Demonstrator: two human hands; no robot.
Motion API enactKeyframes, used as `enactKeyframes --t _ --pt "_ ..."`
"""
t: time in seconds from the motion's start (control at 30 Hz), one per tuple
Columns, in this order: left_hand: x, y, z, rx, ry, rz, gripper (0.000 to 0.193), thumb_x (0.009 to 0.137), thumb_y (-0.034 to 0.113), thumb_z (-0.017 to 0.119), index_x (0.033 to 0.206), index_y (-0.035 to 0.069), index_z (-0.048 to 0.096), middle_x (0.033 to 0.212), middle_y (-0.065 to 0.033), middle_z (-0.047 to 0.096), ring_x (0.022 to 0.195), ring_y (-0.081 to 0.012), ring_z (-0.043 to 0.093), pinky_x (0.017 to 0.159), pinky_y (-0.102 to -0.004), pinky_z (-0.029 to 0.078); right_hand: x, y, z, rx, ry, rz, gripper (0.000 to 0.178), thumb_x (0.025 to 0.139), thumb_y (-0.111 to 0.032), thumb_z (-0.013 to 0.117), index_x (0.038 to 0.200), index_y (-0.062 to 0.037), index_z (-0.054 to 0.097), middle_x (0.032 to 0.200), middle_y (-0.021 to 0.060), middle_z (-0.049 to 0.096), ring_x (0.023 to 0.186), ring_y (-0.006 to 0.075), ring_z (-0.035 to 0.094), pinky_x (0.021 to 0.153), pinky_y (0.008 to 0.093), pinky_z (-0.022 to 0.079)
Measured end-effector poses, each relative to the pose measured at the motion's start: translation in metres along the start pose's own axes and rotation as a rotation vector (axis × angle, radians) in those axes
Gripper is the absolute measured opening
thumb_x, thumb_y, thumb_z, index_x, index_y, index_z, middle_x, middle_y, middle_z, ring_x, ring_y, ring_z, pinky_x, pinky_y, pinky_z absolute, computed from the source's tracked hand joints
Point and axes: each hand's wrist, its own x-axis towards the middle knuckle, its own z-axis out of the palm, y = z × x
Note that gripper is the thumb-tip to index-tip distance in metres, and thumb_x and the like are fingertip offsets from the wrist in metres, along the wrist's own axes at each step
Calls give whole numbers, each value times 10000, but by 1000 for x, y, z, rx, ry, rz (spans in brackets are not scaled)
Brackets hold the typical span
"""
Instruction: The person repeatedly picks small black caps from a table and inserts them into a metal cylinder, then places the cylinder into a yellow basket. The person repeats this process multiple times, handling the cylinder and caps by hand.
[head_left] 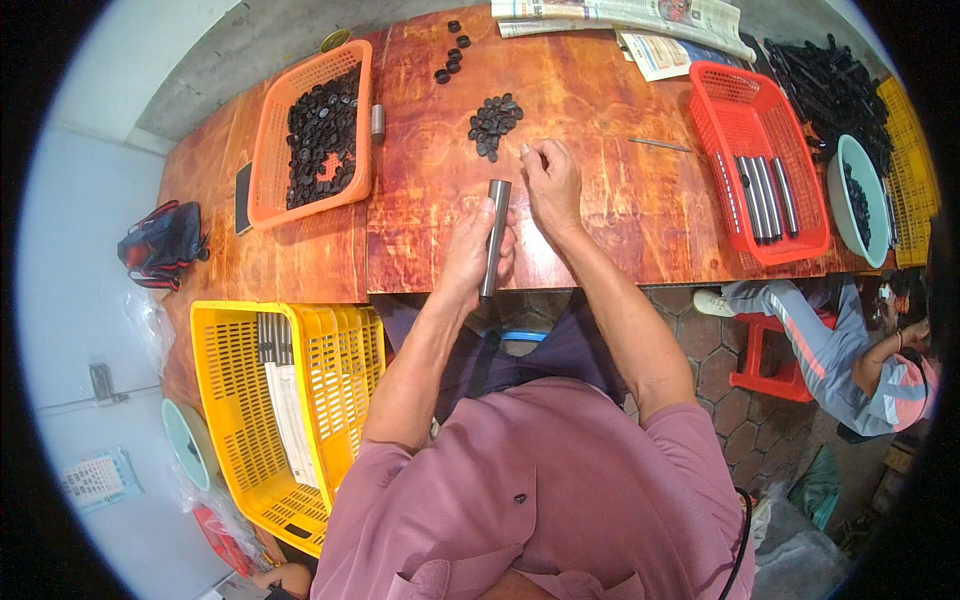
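Wooden worktop (430,150) has small black pieces (493,120) piled mid-surface, presumably for easy reach; left hand (464,248) wraps fingers round gray tube (497,235) over near edge, apparently leaving ends free; right hand (556,190) near pile, can't tell if fingers hold anything.

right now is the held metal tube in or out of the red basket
Out: the left hand holds the metal tube, while the red basket stands apart, off to the right.

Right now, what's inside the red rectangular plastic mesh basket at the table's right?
The red basket holds several silvery metal tubes lying toward its near end. Bare mesh floor shows beyond; anything beneath the tubes is covered.
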Motion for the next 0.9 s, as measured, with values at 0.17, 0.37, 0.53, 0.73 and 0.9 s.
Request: enactKeyframes --t 0.17,0.37,0.53,0.73,0.9 --pt "-4 1 7 -3 -15 -49 450 1092 475 424 1043 48 559 652 -12 527 452 -106 479 409 -240 378 0 1 0 -39 -10 8 291 960 -263 640 858 9 625 832 144 579 783 313 578 727 421 449" --pt "-2 -2 -1 89 7 5 454 1097 459 417 1084 33 573 691 -14 555 491 -105 510 439 -248 420 2 7 1 98 -6 103 207 953 -191 641 894 7 636 838 133 585 774 278 606 694 405 472" --pt "-2 0 2 -74 126 -20 437 1095 441 439 1097 28 584 719 -12 570 523 -106 534 470 -256 458 -38 -86 -33 181 -71 -372 46 876 -1 650 914 -27 652 890 135 653 756 279 635 691 374 524" --pt "5 3 -1 -49 79 -25 441 1092 483 418 1054 64 552 699 -16 571 508 -111 527 437 -272 425 -117 -233 -94 535 -406 -974 126 766 -116 668 880 -120 722 807 22 645 633 155 572 585 350 460" --pt "-4 2 -9 -232 54 3 373 1085 408 472 1167 53 556 851 -77 605 689 -179 597 615 -349 521 -136 -260 -115 631 -440 -872 354 806 -164 639 1141 -134 751 843 -30 591 681 113 555 630 284 456"
